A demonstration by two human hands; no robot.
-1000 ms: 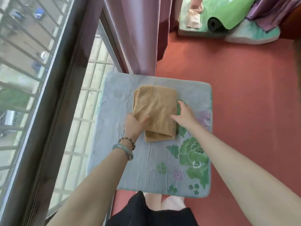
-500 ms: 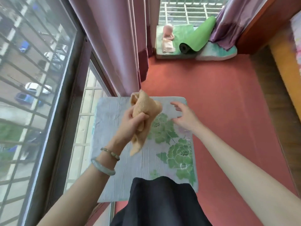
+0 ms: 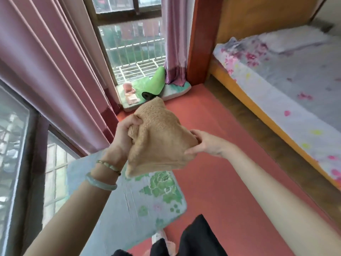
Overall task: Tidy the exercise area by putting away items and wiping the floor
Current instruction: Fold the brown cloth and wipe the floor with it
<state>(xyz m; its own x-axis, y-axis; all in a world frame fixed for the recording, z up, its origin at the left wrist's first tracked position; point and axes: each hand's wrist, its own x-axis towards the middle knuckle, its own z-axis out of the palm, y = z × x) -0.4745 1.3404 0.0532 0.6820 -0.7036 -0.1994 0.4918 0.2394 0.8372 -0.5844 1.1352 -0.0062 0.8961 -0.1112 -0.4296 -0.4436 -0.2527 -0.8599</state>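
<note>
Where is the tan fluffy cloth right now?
Head view, centre: the tan fluffy cloth is held up between the left hand and right hand, above the grey floral cushion.

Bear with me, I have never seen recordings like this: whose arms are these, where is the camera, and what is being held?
There is no machine here: the arms belong to a person, and every picture comes from one wide-angle camera worn on their head, looking forward and down. The left hand grips one side of a tan towel; the right hand pinches its other side, so it is held in the air. Below lies a flowered cushion at the edge of the red floor. Farther off, a rolled green mat rests by the far window, and a bed stands on the right.
</note>
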